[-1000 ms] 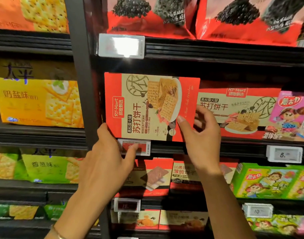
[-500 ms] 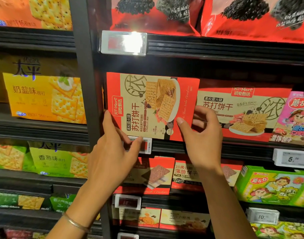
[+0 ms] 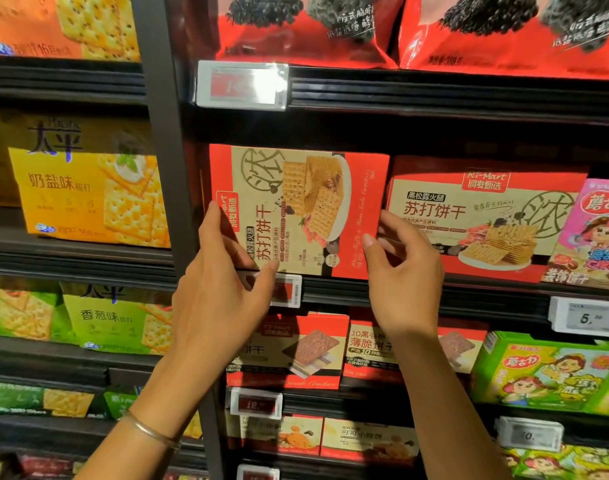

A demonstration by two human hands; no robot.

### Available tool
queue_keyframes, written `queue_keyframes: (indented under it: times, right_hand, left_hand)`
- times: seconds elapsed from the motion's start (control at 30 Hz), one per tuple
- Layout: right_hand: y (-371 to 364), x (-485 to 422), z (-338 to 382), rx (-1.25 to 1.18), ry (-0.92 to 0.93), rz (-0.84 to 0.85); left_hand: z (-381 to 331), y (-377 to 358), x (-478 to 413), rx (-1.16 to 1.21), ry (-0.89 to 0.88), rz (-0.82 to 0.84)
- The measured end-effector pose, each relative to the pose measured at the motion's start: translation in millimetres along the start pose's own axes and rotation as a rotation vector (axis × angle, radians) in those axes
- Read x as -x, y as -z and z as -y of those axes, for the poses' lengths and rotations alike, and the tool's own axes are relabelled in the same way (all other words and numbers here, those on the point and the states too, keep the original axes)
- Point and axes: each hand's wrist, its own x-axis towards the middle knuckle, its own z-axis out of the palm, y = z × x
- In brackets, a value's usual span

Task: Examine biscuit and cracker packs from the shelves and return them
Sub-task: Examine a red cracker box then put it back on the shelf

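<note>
**Item:** box [image 3: 296,209], red and beige cracker pack, stood on end so its print runs sideways.

**Place:** left end of the middle shelf [image 3: 417,294], at its front edge, just beside the post [image 3: 168,168]. A second box [image 3: 483,220] of the same kind lies flat-faced just to its right.

**Hands:** both hold the box. The left hand [image 3: 223,292] grips the lower left corner, forefinger up the left edge and thumb on the front. The right hand [image 3: 403,271] pinches the right edge, thumb on the front and fingers curled behind.

**Risks, as judged:**
- Let go before the base sits well back on the shelf, the upright box could tip forward off the front edge.
- Pushed in askew, it could jam against the post or nudge the second box.
- The left hand lies over the price tag [image 3: 289,289] and could knock it loose.

**Not made out:**
- Whether the base rests on the shelf or is held just above it.
- The back of the box and the right fingers behind it.
- The price tag, half covered.
- The upper tag [image 3: 242,84], washed out by glare.
- The small print, blurred.
</note>
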Motion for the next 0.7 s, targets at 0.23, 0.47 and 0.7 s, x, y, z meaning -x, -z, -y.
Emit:
queue_keyframes:
  times: [0.23,0.47,0.7]
  right_hand:
    - [0.8,-3.1,-0.9,0.044,0.010,0.066]
    - [43.7,-15.2,-1.6,0.177,0.192,-0.255]
    - [99.6,-33.2,-19.1,0.277,0.066,-0.491]
  left_hand:
    - [-19.2,-15.7,-1.3,-0.177,-0.188,-0.059]
    - [-38.9,-35.8,-3.9,-0.180,-0.250,-0.046]
    - [-40.1,-49.1,-9.2,-0.188,-0.270,-0.046]
